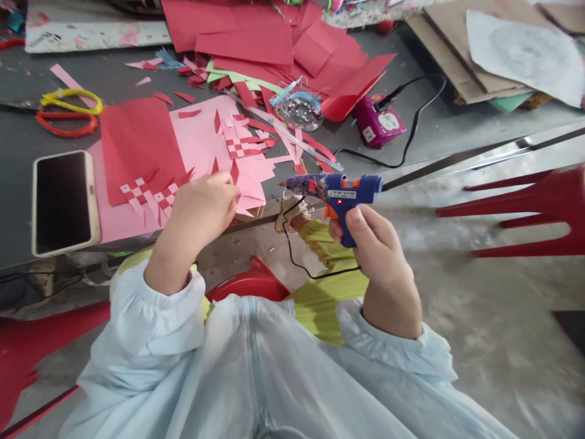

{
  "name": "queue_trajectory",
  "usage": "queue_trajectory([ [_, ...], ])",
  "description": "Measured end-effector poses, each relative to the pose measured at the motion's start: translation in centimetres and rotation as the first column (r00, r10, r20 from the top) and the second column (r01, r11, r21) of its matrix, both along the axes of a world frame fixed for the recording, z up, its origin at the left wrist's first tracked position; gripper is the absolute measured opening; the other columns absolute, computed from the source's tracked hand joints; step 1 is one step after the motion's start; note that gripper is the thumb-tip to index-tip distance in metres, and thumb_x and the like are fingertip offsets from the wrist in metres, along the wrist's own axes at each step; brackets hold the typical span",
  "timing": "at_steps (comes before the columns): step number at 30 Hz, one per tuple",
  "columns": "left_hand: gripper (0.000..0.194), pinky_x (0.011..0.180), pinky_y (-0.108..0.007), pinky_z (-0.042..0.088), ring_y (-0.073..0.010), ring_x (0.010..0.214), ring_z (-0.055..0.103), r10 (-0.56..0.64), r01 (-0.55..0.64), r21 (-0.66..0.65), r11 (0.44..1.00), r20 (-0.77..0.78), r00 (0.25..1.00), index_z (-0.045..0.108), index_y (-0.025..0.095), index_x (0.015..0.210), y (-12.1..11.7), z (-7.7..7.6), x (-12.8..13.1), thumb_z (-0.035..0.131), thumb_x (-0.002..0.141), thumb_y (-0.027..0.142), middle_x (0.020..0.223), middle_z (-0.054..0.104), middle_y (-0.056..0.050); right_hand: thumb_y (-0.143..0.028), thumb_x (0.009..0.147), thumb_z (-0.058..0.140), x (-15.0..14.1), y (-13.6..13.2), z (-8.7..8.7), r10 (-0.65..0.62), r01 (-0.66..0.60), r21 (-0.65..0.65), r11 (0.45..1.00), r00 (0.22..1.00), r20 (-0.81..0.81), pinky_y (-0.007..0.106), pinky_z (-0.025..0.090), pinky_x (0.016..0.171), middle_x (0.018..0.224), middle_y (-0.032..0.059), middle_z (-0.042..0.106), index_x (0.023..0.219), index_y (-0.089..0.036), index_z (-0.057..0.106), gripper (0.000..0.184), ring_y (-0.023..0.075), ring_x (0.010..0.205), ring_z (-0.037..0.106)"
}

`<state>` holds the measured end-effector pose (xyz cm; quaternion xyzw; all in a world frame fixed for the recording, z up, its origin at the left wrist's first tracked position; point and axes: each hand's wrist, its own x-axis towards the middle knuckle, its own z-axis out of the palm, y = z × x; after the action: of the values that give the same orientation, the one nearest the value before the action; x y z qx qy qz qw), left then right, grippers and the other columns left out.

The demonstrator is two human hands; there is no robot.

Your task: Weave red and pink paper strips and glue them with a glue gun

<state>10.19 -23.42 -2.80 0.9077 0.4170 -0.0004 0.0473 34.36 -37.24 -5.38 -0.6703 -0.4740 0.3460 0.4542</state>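
Observation:
My right hand (377,244) is wrapped round the handle of a blue hot glue gun (361,192), its nozzle pointing left and a small red light lit on its side. Over the table's front edge, my left hand (201,210) is closed with the fingertips pinched together; whatever they hold is hidden. Beneath and beside it lie pink paper (194,131) and a red paper sheet (141,137). Small woven red-and-pink paper pieces rest there, one (134,194) left of my hand and another (237,146) beyond it.
A phone (61,204) and scissors (68,122) lie at the left. Red paper sheets (247,46) are piled at the back. A purple power socket (377,122) with a black cable (414,131) stands right of them. Cardboard (450,61) lies farther right; a red stool (548,210) is beside the table.

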Motion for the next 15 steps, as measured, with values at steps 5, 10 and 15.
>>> queue_trajectory([
  [5, 0.028, 0.054, -0.033, 0.029, -0.0211, 0.086, 0.068, -0.010, 0.012, 0.062, 0.998, -0.040, 0.999, 0.076, 0.021, 0.099, -0.29, -0.15, 0.03, 0.048, 0.100, 0.022, 0.104, 0.072, -0.003, -0.074, 0.090, 0.054, 0.17, -0.17, -0.16, -0.037, 0.037, 0.009, 0.999, 0.999, -0.026, 0.031, 0.035, 0.056, 0.063, -0.0012, 0.056, 0.071, -0.024, 0.049, 0.054, 0.0131, 0.057, 0.046],
  [10, 0.030, 0.056, -0.032, 0.031, -0.0211, 0.087, 0.067, 0.010, -0.006, 0.050, 0.999, -0.098, 0.995, 0.075, 0.022, 0.107, -0.64, 0.29, 0.26, 0.046, 0.099, 0.019, 0.105, 0.072, -0.004, -0.075, 0.091, 0.053, 0.09, -0.16, -0.01, -0.027, 0.028, 0.026, 0.999, 0.999, -0.028, 0.033, 0.037, 0.057, 0.062, -0.0007, 0.058, 0.070, -0.025, 0.048, 0.054, 0.0146, 0.058, 0.048],
  [15, 0.032, 0.056, -0.033, 0.031, -0.0211, 0.087, 0.067, 0.027, -0.021, 0.048, 0.999, -0.133, 0.991, 0.075, 0.022, 0.105, -0.90, 0.56, 0.48, 0.043, 0.098, 0.019, 0.106, 0.072, -0.004, -0.071, 0.093, 0.054, 0.06, 0.09, -0.01, -0.013, 0.015, 0.045, 0.999, 0.998, -0.056, 0.033, 0.038, 0.057, 0.065, -0.0003, 0.058, 0.070, -0.024, 0.050, 0.052, 0.0138, 0.061, 0.050],
])
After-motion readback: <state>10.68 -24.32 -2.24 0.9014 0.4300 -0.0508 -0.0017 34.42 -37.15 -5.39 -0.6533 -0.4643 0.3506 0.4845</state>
